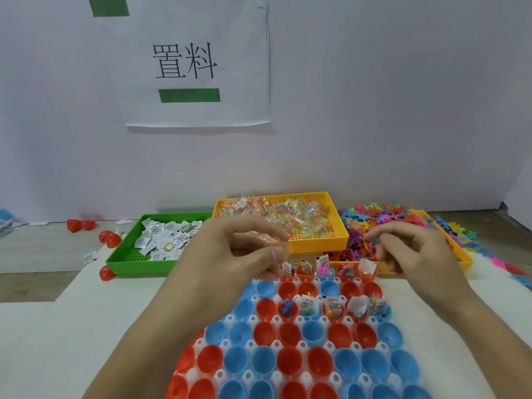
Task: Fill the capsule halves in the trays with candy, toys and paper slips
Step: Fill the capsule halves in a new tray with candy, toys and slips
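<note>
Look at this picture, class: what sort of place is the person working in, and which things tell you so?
Probably a small packing or assembly workstation. A printed sign hangs on the wall, sorted supply bins hold paper slips, candy packets and plastic toys, and a white tray holds rows of red and blue capsule halves.

Glossy plastic capsule halves (290, 361) sit below both hands; beyond the left hand (230, 254), paper slips (161, 237) in a smooth green plastic tray (121, 254); clear shiny candy wrappers (288, 217) further back
</note>
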Action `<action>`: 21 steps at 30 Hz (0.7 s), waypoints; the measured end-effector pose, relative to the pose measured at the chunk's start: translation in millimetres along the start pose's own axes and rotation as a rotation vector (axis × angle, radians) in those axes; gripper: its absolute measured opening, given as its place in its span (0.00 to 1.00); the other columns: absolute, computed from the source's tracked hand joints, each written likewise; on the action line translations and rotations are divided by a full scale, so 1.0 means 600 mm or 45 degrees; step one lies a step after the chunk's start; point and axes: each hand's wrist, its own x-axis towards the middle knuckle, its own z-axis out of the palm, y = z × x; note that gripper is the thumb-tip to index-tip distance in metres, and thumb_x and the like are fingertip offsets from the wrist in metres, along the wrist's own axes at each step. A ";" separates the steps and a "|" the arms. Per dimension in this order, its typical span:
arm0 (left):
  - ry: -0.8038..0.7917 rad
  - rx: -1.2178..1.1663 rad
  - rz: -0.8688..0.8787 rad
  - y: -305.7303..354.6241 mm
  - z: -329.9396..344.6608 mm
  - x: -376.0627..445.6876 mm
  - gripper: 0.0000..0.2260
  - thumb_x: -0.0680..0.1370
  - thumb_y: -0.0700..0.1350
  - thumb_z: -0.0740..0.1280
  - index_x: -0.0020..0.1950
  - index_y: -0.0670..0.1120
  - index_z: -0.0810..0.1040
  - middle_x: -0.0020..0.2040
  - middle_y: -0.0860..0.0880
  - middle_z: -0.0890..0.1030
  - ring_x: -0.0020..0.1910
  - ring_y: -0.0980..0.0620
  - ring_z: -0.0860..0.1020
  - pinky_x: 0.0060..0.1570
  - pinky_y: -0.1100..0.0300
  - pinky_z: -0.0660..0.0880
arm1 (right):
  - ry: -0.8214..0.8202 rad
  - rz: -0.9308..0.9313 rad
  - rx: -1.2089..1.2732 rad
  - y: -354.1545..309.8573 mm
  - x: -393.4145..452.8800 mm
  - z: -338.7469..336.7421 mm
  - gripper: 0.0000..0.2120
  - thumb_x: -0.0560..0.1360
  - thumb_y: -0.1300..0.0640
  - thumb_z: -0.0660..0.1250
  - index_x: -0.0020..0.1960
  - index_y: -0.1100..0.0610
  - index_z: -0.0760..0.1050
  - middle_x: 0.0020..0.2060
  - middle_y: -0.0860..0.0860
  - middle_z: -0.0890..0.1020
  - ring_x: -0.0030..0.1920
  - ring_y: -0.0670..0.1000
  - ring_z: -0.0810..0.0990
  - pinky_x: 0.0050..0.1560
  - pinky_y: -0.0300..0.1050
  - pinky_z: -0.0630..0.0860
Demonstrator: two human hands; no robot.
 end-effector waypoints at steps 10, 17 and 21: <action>-0.031 -0.097 0.135 0.029 0.019 -0.013 0.06 0.69 0.40 0.76 0.43 0.43 0.81 0.33 0.43 0.84 0.28 0.49 0.81 0.29 0.63 0.76 | -0.537 -0.176 0.032 -0.181 -0.024 0.045 0.11 0.71 0.41 0.68 0.47 0.45 0.84 0.39 0.44 0.86 0.41 0.42 0.85 0.38 0.29 0.76; 0.008 -0.146 0.178 0.033 0.029 -0.013 0.09 0.67 0.44 0.74 0.44 0.41 0.85 0.32 0.41 0.84 0.25 0.47 0.80 0.25 0.62 0.75 | -0.566 -0.060 0.139 -0.180 -0.030 0.039 0.10 0.66 0.45 0.71 0.46 0.43 0.83 0.37 0.47 0.87 0.37 0.46 0.86 0.37 0.33 0.79; 0.052 -0.167 0.175 0.032 0.034 -0.012 0.08 0.70 0.42 0.73 0.48 0.42 0.84 0.32 0.43 0.84 0.26 0.49 0.81 0.27 0.63 0.76 | -0.478 0.016 0.174 -0.175 -0.029 0.043 0.05 0.70 0.52 0.74 0.46 0.45 0.84 0.35 0.51 0.87 0.34 0.49 0.86 0.37 0.35 0.80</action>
